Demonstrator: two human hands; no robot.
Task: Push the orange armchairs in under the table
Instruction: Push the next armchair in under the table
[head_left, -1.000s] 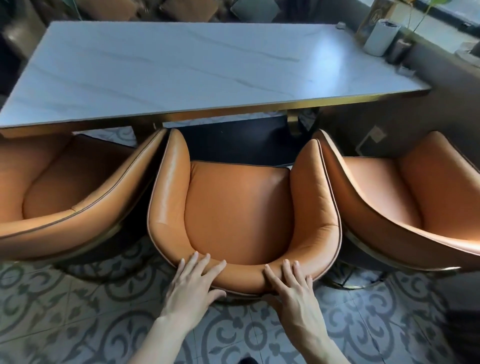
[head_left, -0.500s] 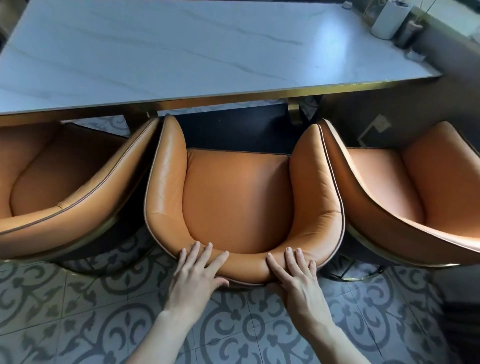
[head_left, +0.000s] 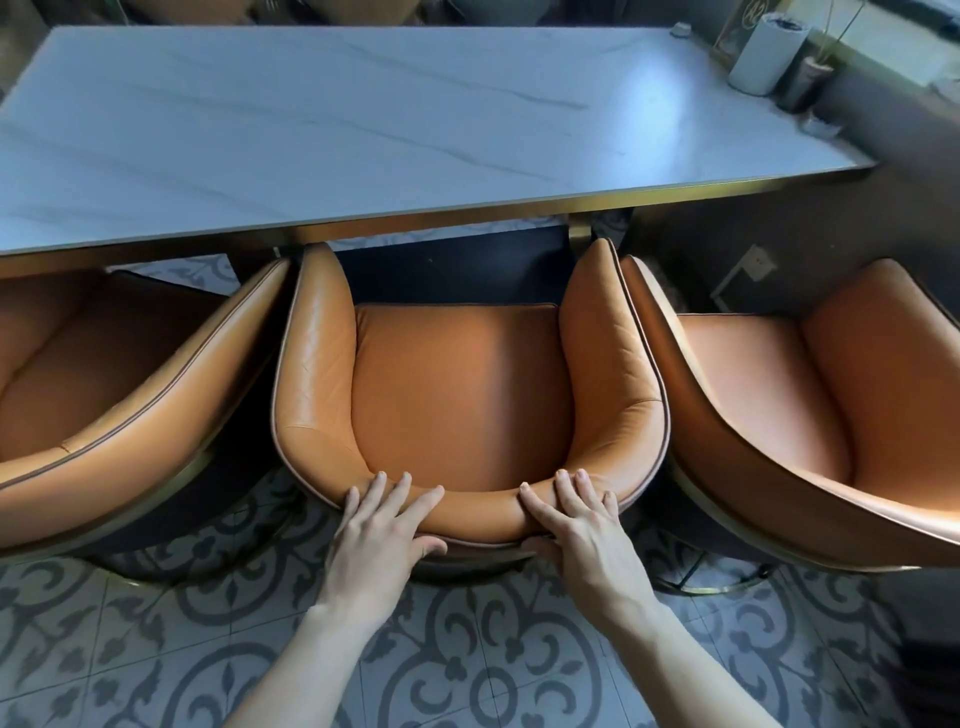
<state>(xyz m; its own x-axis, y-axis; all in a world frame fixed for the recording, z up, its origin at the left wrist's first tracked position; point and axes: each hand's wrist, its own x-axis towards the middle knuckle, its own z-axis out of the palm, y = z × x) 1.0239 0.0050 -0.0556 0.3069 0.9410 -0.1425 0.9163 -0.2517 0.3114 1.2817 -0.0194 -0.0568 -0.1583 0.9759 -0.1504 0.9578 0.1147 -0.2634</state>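
Observation:
Three orange leather armchairs face a white marble table with a brass edge. The middle armchair is straight ahead, its arm tips just at the table's near edge. My left hand grips the top of its backrest left of centre, fingers over the rim and thumb beneath. My right hand grips the same backrest right of centre. The left armchair is partly under the table. The right armchair stands turned, beyond the table's end.
Patterned grey floor tiles lie under me. A white cylinder and a small pot stand on a ledge at the far right. A dark wall with a socket lies behind the right armchair. The armchairs nearly touch.
The middle armchair has slid forward towards the table, its arm tips now reaching the table edge. Both hands stayed on the backrest and moved with it.

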